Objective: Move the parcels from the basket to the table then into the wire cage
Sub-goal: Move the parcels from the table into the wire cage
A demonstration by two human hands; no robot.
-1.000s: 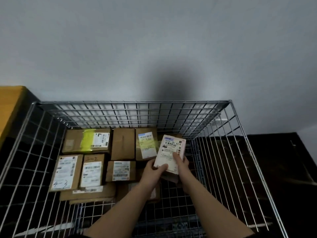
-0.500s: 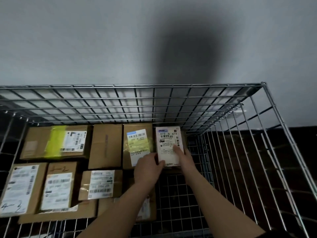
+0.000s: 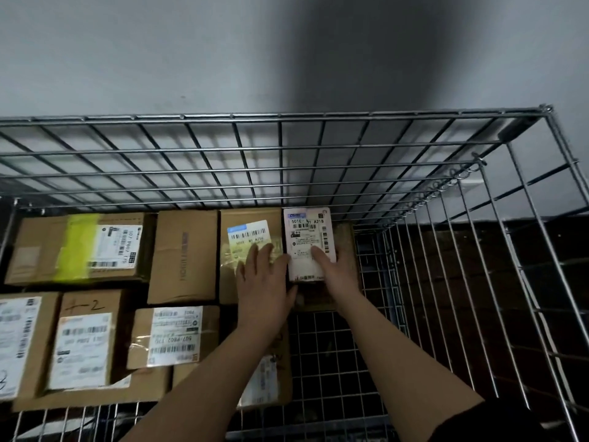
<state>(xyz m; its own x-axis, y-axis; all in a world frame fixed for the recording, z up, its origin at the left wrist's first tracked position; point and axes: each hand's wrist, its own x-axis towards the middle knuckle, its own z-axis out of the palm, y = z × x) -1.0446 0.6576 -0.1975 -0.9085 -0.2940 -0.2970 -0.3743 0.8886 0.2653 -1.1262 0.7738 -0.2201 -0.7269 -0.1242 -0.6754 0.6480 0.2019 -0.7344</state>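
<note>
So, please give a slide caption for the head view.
Both hands set a white-labelled parcel beside cardboard boxes in the wire cage.

Bare cage floor right of parcels

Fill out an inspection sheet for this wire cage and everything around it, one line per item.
Surface: silver wire-mesh cage; its grid floor shows bare at right.
Job's things: small white-labelled parcel at the back row's right end, on a brown carton, beside the blue-and-yellow-labelled cardboard box; more labelled brown cartons fill the left, one with green-yellow tape.
Clutter: nothing seen.
Grips: left hand lies flat, fingers straight, on the blue-and-yellow-labelled box beside the parcel; right hand holds the parcel's right side, thumb on its label.
Cables: nothing seen.
Surroundings: grey wall with a shadow behind the cage; dark floor at right.
</note>
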